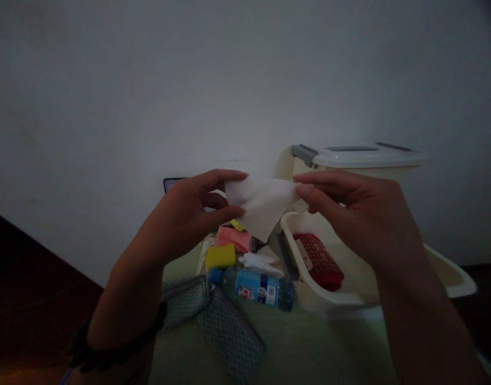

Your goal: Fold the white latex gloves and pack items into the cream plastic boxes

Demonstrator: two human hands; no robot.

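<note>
Held up in the air between my hands is a white sheet (263, 203), like a tissue or thin wipe, with one corner hanging down. My left hand (185, 208) grips its left edge, the index finger at the top and the thumb lower down. Thumb and fingers of my right hand (358, 208) pinch the upper right corner. Below the sheet lie a yellow sponge (220, 258), a pink cloth (234, 238) and some white fabric (263, 262). A bottle with a blue cap and label (255, 286) lies on its side nearer to me.
A cream bin (309, 291) stands open at the right, holding a red package (320, 262). Behind it is a lidded box (369, 155). A grey-green mesh cloth (231, 334) lies on the green surface (305, 347). A dark-edged screen (171, 183) shows partly behind my left hand.
</note>
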